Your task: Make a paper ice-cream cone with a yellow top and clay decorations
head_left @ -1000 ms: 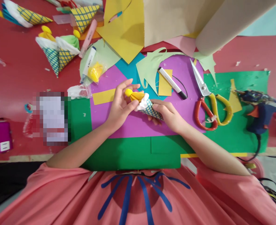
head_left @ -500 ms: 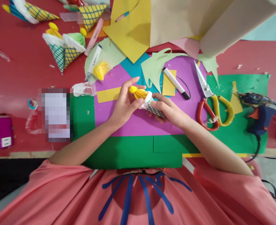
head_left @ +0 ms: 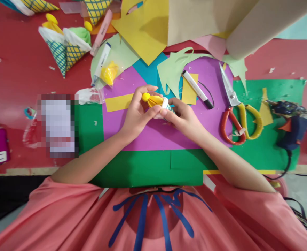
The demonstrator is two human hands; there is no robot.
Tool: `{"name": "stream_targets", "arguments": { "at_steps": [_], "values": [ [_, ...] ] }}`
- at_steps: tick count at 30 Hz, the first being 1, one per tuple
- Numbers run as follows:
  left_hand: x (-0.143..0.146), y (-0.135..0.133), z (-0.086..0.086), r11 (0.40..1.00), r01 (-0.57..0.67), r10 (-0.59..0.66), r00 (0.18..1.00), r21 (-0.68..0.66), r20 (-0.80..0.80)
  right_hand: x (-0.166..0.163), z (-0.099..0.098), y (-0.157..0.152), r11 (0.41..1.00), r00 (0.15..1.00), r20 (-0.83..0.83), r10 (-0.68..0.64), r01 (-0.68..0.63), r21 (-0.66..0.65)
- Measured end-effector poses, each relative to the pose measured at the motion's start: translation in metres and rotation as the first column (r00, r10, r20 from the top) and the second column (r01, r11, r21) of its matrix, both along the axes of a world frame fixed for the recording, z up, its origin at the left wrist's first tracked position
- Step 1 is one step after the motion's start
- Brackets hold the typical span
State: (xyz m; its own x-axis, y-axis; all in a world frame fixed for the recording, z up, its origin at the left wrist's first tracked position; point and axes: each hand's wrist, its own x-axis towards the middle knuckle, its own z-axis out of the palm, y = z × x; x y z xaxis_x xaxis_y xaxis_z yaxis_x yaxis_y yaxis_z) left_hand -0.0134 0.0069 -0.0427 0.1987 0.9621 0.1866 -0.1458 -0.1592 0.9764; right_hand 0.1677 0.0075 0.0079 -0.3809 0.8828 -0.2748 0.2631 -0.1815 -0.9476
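I hold a small paper ice-cream cone (head_left: 157, 102) over a purple sheet (head_left: 153, 134). It has a yellow top with a yellow ball at the tip, a white rim and a blue-gridded cone. My left hand (head_left: 138, 113) pinches the yellow top end between thumb and fingers. My right hand (head_left: 182, 116) is wrapped round the gridded cone end, hiding most of it.
Scissors (head_left: 234, 111) with red and yellow handles and a blue glue gun (head_left: 291, 120) lie to the right on green paper (head_left: 263, 146). A white marker (head_left: 197, 89) lies above my hands. Finished cones (head_left: 64, 47), another marker (head_left: 100, 64) and coloured paper scraps lie at the back.
My right hand has slid up along the cone and now covers nearly all of the gridded part. Both hands have closed in on the cone.
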Motion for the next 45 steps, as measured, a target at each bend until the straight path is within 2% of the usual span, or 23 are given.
{"name": "stream_targets", "arguments": {
  "at_steps": [9, 16, 21, 30, 35, 45],
  "values": [
    [0.0, 0.001, -0.001, 1.0, -0.019, 0.02, 1.0, 0.021, -0.02, 0.0, -0.002, -0.001, 1.0, 1.0, -0.023, -0.007, 0.007, -0.003],
    [0.0, -0.001, 0.002, 1.0, -0.015, 0.012, 0.996, -0.027, -0.087, 0.004, -0.003, -0.001, 1.0, 0.998, -0.053, 0.021, -0.022, -0.012],
    [-0.002, -0.001, 0.001, 0.999, 0.04, -0.041, 0.994, -0.018, -0.097, 0.005, 0.0, -0.001, 0.999, 0.997, -0.074, 0.029, -0.031, -0.027],
    [-0.001, -0.002, 0.004, 0.999, 0.009, -0.012, 0.996, -0.036, -0.083, 0.011, -0.001, 0.001, 0.99, 0.983, -0.163, 0.09, -0.106, -0.091],
    [-0.007, 0.002, -0.004, 0.999, 0.035, -0.036, 0.998, -0.018, -0.06, 0.015, -0.006, 0.002, 0.982, 0.962, -0.24, 0.134, -0.161, -0.1],
    [-0.007, 0.005, 0.001, 0.999, 0.048, -0.048, 0.999, 0.001, -0.014, 0.011, -0.005, 0.001, 0.982, 0.953, -0.298, 0.056, -0.106, -0.155]
  ]
}}
